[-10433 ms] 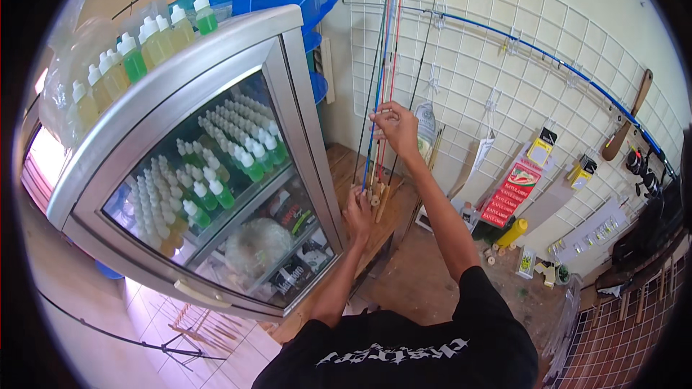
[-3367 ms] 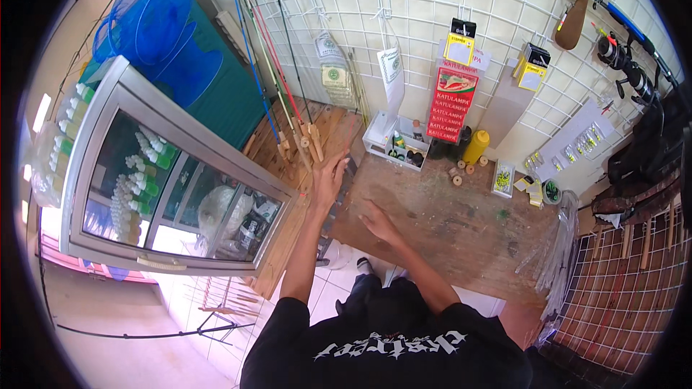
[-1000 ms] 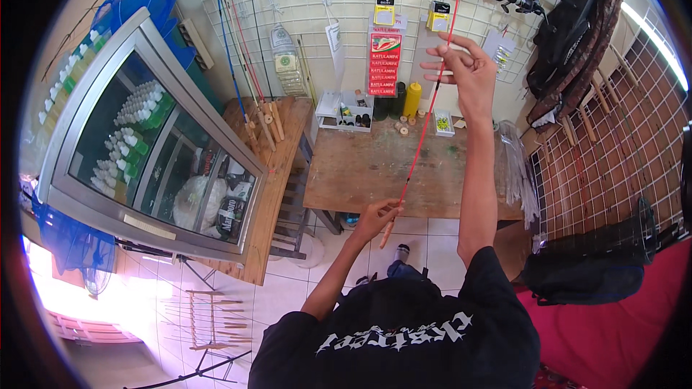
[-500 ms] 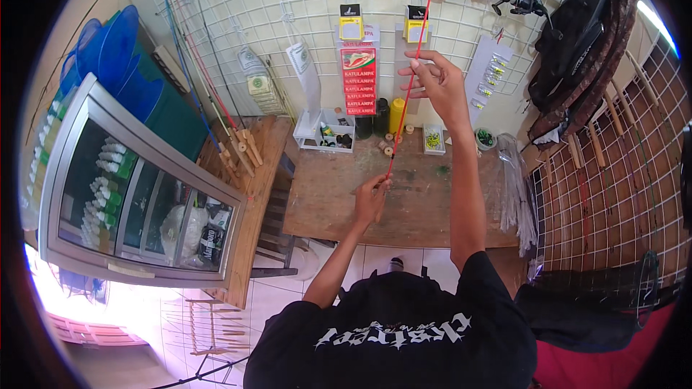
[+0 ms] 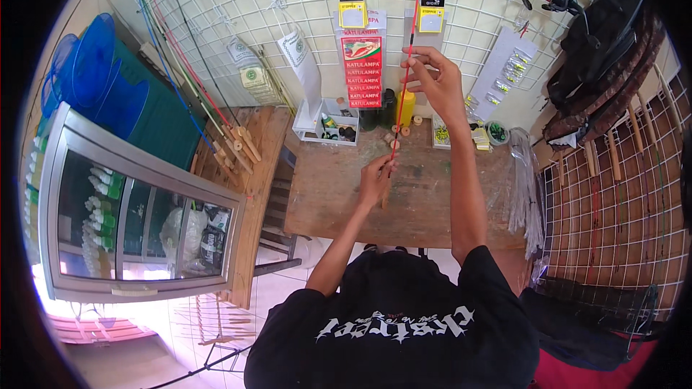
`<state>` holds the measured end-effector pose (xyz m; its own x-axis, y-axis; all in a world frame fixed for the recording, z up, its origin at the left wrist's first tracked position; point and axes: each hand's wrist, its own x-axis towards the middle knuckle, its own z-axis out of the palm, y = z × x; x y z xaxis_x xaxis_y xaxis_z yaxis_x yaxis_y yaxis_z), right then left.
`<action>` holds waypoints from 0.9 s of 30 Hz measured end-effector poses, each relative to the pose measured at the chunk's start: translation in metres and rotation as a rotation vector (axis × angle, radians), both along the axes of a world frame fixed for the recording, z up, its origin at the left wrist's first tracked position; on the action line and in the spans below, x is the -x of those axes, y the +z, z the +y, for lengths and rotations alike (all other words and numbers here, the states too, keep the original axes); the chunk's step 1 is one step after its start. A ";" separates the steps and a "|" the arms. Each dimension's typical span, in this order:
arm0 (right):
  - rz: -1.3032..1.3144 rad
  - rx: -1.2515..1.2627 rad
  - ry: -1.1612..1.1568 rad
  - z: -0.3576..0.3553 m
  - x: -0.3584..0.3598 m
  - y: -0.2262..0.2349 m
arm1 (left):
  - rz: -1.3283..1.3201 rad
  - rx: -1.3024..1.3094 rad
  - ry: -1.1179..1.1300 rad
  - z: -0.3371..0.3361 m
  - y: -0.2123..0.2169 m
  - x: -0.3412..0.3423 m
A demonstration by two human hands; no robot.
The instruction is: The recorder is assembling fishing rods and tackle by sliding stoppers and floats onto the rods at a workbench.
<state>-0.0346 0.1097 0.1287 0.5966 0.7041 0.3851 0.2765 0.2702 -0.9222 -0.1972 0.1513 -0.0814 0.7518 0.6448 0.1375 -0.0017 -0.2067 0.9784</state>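
Note:
A thin red fishing rod point(image 5: 401, 104) stands up at a slant before me, its top end running past the upper edge of the view. My left hand point(image 5: 376, 179) is closed around its lower part, with a short wooden handle point(image 5: 385, 198) showing just beneath. Higher up, my right hand point(image 5: 435, 83) pinches the rod between thumb and fingers, close to a dark band on it. Behind the rod, small wooden spools point(image 5: 405, 132) and a yellow bottle point(image 5: 406, 109) stand at the back of the wooden table point(image 5: 339, 202).
A white tray point(image 5: 339, 140) of small items sits at the table's back left. Packets point(image 5: 362, 72) hang from the wall grid. To my left is a glass-fronted cabinet point(image 5: 137, 292); several rods with wooden handles point(image 5: 241, 145) lean behind it. Clear plastic sleeves point(image 5: 525, 187) hang off the table's right end.
My left hand has risen a little along with the rod. The right hand stays at nearly the same height, pinching the rod. The view has shifted slightly.

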 end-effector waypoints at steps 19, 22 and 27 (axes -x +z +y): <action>0.072 0.109 -0.132 0.001 0.033 -0.107 | 0.078 0.150 -0.147 0.033 -0.056 0.006; 0.084 0.087 -0.212 -0.011 0.045 -0.115 | 0.118 0.148 -0.133 0.029 -0.055 0.007; -0.007 0.110 -0.292 -0.024 0.052 -0.106 | 0.133 0.107 -0.175 0.024 -0.054 0.007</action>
